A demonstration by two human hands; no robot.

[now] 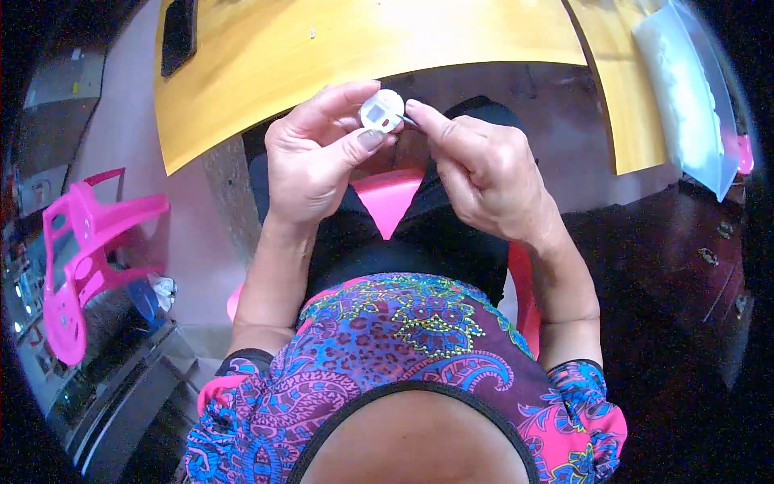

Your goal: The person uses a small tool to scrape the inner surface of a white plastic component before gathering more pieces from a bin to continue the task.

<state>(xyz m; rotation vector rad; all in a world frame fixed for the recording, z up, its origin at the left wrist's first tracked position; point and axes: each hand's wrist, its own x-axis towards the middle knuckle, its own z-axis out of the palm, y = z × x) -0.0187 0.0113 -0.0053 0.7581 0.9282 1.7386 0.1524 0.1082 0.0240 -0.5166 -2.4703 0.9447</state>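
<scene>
My left hand [318,149] pinches a small round white plastic piece [382,110] between thumb and fingertips. A grey rectangle and a small dark red mark show on the face turned toward me. From the right, my right hand [484,165] grips a thin metal-looking tool [408,120], its index finger stretched along it. The tool's tip meets or nearly meets the right edge of the white piece. Most of the tool is hidden in the curled fingers, so its kind cannot be made out. Both hands are held above my lap, just before the table's near edge.
Ahead stands a yellow table [379,40] with a dark phone-like slab [179,36] at its left and a tiny pale bit [313,34]. A translucent bin [689,97] with white contents is at far right. A pink plastic chair [76,266] stands left.
</scene>
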